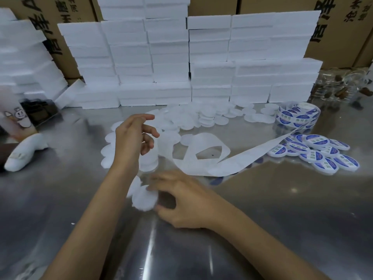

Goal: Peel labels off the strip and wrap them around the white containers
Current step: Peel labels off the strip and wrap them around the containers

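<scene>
My right hand (181, 201) pinches a round white container (144, 199) between fingertips and thumb, low over the metal table (262, 219); the hand is blurred. My left hand (135, 138) hovers further back with loosely curled fingers, and I see nothing held in it. Under and beside it lie more plain white containers (109, 154). The empty white backing strip (201, 158) loops across the table's middle and runs right to the roll of blue labels (296, 116). A pile of containers carrying blue labels (314, 152) lies at the right.
Several unlabelled white containers (191, 118) are heaped at mid-table. Behind them stands a wall of stacked white foam boxes (171, 57), with cardboard cartons (343, 27) further back. A white object (22, 152) and a pink cup (18, 118) sit at the left edge.
</scene>
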`<state>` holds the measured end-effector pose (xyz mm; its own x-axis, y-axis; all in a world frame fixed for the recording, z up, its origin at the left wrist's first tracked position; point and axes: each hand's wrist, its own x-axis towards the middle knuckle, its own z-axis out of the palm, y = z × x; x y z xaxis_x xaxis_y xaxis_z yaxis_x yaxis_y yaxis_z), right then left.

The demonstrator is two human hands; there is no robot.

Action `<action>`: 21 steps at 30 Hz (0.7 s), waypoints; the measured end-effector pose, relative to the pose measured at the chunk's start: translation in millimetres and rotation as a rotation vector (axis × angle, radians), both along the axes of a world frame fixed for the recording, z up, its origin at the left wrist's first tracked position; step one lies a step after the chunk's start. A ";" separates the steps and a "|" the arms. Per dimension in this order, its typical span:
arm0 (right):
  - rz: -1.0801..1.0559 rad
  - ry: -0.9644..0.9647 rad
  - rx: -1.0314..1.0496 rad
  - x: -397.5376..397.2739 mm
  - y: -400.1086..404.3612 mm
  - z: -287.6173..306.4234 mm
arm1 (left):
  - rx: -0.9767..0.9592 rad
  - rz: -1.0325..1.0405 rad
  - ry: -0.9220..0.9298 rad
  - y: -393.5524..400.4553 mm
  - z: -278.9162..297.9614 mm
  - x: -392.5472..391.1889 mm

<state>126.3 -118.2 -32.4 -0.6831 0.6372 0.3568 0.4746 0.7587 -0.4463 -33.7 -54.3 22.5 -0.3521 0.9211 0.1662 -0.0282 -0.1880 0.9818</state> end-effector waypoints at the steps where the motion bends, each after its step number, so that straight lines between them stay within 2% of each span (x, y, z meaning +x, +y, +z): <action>1: 0.009 -0.011 -0.014 -5.2 0.9 -4.7 | -0.008 -0.004 0.003 -0.9 -1.2 -2.2; 8: -0.139 0.122 -0.116 -4.9 4.6 -9.8 | -0.048 -0.040 0.056 -5.9 -2.8 -1.2; 11: -0.317 0.353 -0.044 16.3 7.8 7.3 | -0.010 -0.138 0.111 -9.0 1.7 9.2; 14: -0.480 0.547 0.090 40.8 16.8 24.1 | -0.055 -0.364 0.142 -10.2 8.5 33.1; 17: -0.502 0.559 0.082 60.6 25.7 30.9 | -0.108 -0.668 0.064 -13.1 10.8 63.3; 18: -0.508 0.543 0.051 66.9 28.2 31.4 | -0.102 -0.690 0.091 -13.4 10.5 71.8; 21: -0.543 0.480 0.010 90.0 35.9 28.2 | -0.085 -0.553 0.194 -8.2 12.8 85.7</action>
